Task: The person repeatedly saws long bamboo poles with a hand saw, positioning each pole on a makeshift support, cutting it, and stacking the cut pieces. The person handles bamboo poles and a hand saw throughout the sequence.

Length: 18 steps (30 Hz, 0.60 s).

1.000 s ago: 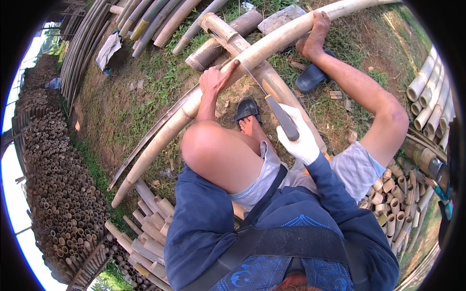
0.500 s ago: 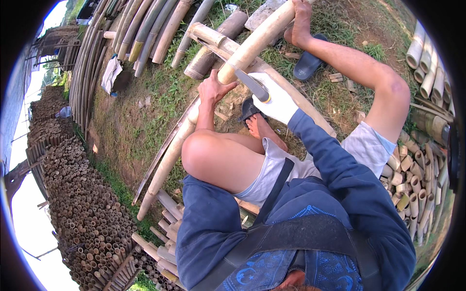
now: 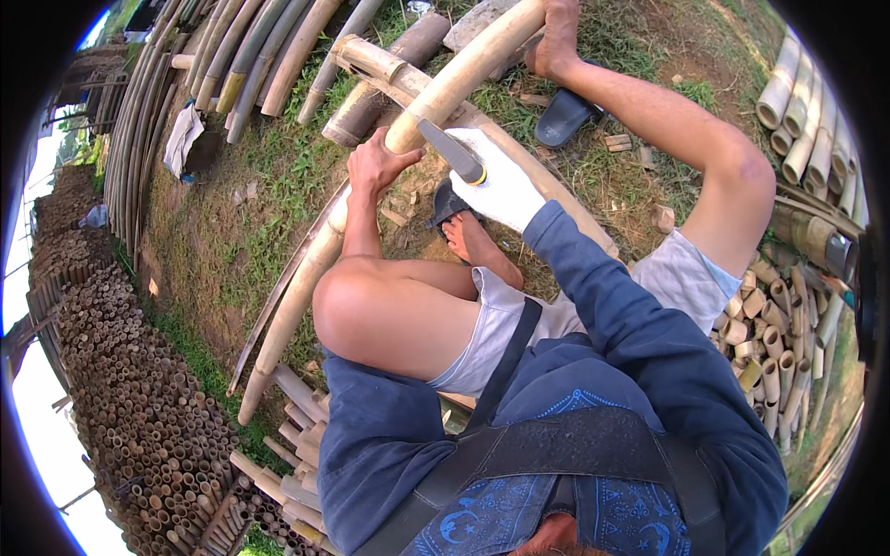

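Observation:
A long, pale bamboo pole (image 3: 468, 79) slants from the upper middle, under my left hand, down toward the lower left. My bare left hand (image 3: 375, 167) grips it in front of my bent knee, thumb stretched along its side. In a white glove, my right hand (image 3: 496, 176) is closed on a grey-bladed hand tool (image 3: 450, 148) with a yellow ring by the grip. Its tip points at the pole just right of my left hand; whether it is a knife or a saw cannot be made out. One bare foot (image 3: 556, 51) presses against the pole's upper part.
Beneath the pole crosses a split bamboo support (image 3: 547, 176), beside a thick brown log (image 3: 399, 79). Long poles (image 3: 255, 69) lie at the upper left. Cut bamboo is stacked at left (image 3: 139, 389) and right (image 3: 765, 343). A black sandal (image 3: 564, 119) lies on the grass.
The whole view has shifted, so things appear a little further left. My right hand and the tool stay close to the pole; my left hand keeps its grip.

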Each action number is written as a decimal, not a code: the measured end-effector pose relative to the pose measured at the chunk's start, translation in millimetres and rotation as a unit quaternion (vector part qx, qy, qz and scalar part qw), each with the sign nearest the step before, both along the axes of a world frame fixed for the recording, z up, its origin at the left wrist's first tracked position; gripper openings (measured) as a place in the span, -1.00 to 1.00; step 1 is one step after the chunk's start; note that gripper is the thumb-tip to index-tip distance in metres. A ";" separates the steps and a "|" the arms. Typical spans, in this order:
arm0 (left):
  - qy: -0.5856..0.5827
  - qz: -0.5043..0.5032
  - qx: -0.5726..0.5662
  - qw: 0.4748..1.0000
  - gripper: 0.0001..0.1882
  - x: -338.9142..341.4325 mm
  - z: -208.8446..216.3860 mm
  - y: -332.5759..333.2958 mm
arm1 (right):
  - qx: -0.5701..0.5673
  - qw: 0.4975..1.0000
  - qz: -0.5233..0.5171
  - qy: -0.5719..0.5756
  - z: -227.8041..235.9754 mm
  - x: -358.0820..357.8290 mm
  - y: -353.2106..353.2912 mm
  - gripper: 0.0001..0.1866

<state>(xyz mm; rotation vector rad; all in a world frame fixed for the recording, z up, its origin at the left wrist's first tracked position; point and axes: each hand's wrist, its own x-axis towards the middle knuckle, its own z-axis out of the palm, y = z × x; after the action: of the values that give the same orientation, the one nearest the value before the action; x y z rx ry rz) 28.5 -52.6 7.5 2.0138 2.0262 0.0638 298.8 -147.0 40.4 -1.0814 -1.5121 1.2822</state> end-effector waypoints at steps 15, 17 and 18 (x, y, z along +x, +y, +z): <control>0.019 0.032 -0.009 0.999 0.15 -4.6 -3.1 -3.6 | 0.079 0.997 0.018 0.018 -4.1 -7.2 29.0 -0.45; -0.010 0.014 -0.005 1.000 0.19 -9.5 5.0 -5.6 | 0.013 0.998 0.006 0.063 -22.0 -10.0 29.9 -0.51; -0.008 -0.005 -0.004 1.000 0.17 -11.2 -3.4 0.1 | 0.037 0.999 0.013 0.012 -35.8 1.4 16.6 -0.51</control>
<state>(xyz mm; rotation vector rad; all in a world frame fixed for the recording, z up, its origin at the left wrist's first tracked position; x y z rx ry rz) 17.4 -52.5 4.1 2.0121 2.0043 0.0703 300.2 -130.3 4.6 -0.9986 -1.5486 1.2437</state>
